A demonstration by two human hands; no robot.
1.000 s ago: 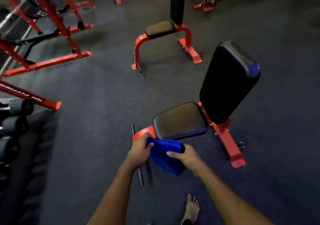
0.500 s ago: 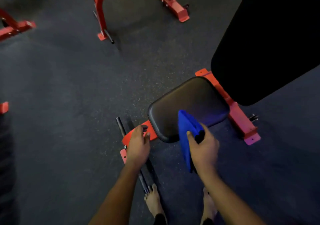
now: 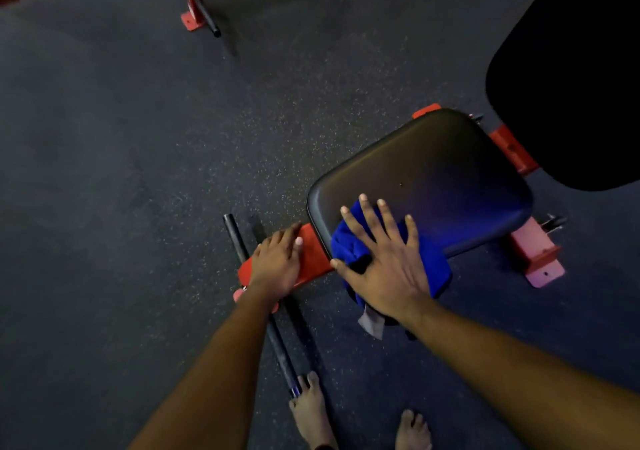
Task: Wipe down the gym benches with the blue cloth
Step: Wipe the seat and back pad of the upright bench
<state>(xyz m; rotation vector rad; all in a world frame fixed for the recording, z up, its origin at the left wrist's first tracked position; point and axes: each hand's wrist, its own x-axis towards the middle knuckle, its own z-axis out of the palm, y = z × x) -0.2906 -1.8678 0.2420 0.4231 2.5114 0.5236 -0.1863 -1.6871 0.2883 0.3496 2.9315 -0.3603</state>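
Note:
A gym bench with a black padded seat [image 3: 433, 172] on a red frame [image 3: 313, 255] fills the middle right; its black backrest [image 3: 571, 79] rises at the top right. The blue cloth [image 3: 349, 242] lies bunched on the seat's near corner, partly hanging over the edge. My right hand [image 3: 381, 259] presses flat on the cloth with its fingers spread. My left hand [image 3: 277, 262] rests on the red front leg of the frame, just left of the seat, fingers lying over it.
A black crossbar [image 3: 263, 304] runs along the floor under my left hand toward my bare feet [image 3: 311, 411]. Another red bench's foot [image 3: 197, 10] stands at the top centre. Dark speckled rubber floor [image 3: 121, 172] surrounds everything.
My right hand, which gripped the folded cloth upright above the seat, now lies flat with the cloth pressed onto the seat. The view has come closer and lower. My left hand stays on the red frame.

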